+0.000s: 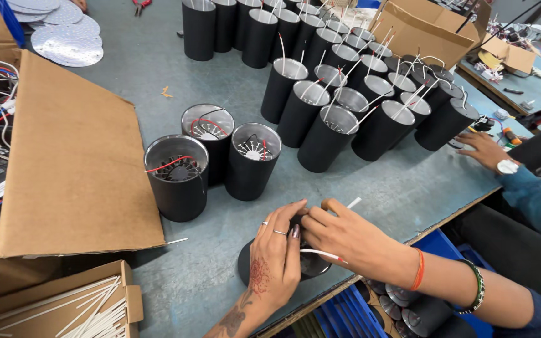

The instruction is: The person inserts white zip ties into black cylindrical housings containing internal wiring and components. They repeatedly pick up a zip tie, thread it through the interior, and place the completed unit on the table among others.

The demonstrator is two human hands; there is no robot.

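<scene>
My left hand (pixel 275 253) and my right hand (pixel 345 235) both rest on a black cylindrical housing (pixel 245 263) lying near the table's front edge. Their fingers meet at its open mouth. A thin white sleeved wire (pixel 320 253) with a red tip runs across under my right hand. Another white tube end (pixel 353 203) sticks up behind the right fingers. Three upright black housings with red and white wires inside (pixel 176 178) stand just beyond my hands.
Several more black housings (pixel 327 134) with white wires stand in rows at the back. A cardboard flap (pixel 76 163) lies left, with a box of white tubes (pixel 89 310) below it. Another person's hand (pixel 486 150) rests at the right edge. A blue crate (pixel 345 313) sits under the table.
</scene>
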